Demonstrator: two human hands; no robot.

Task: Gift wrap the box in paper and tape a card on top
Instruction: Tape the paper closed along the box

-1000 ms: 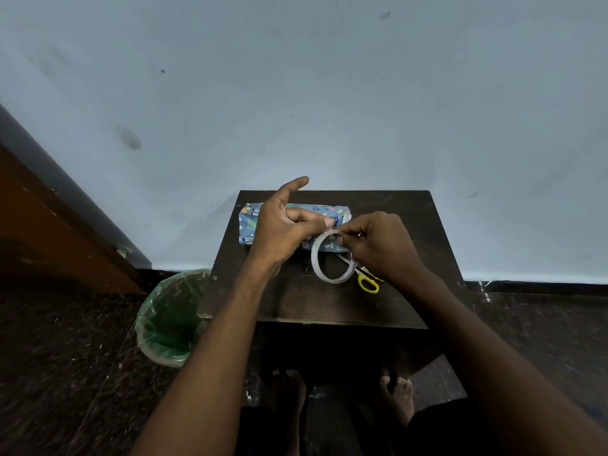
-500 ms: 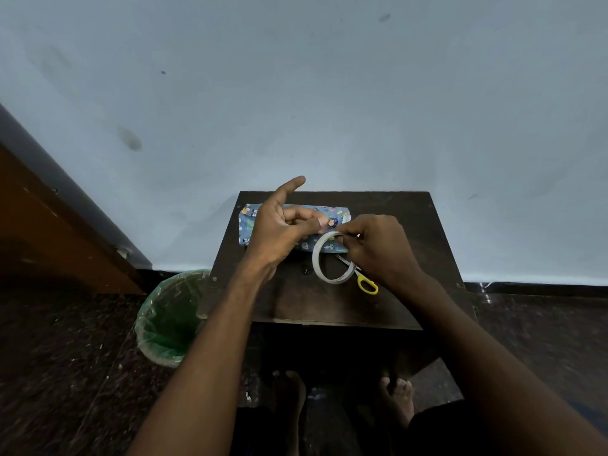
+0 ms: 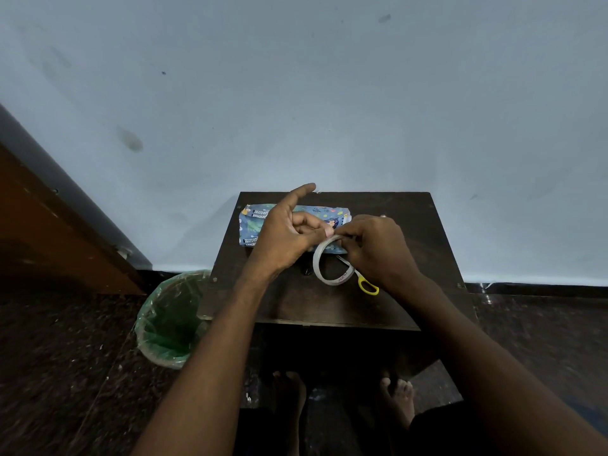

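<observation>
A: While the thin white ring of adhesive tape [image 3: 330, 260] is held up over the small dark wooden table [image 3: 411, 225], the free end is being picked at. Right hand [image 3: 378, 250]: fingers curled over the ring's top edge, pinching it. Left hand [image 3: 289, 235]: thumb and curled fingers pinched at the same spot, index finger pointed straight out and away.

B: Position of the box to be noted.

A: The flat box wrapped in blue patterned paper [image 3: 253, 225] is lying on the far left part of the table, just behind the hands, partly hidden by them. The paper is already folded round it. No card can be made out. Yellow-handled scissors [image 3: 365, 284] are lying on the table under the right hand, with the blades mostly covered.

B: Handling, as judged?

A: The ring is judged to be light and stiff enough to be hung from two fingertips; the strip itself is thin, limp and sticky, so it is likely to curl back on itself. It is best taken by the very end, with the ring steadied at its rim. The box looks light and liable to slide, and its paper creases easily; it is best pressed flat from above while tape is laid.

B: Anything else?

A: A green-lined waste bin [image 3: 171, 320] is standing on the floor left of the table.
</observation>
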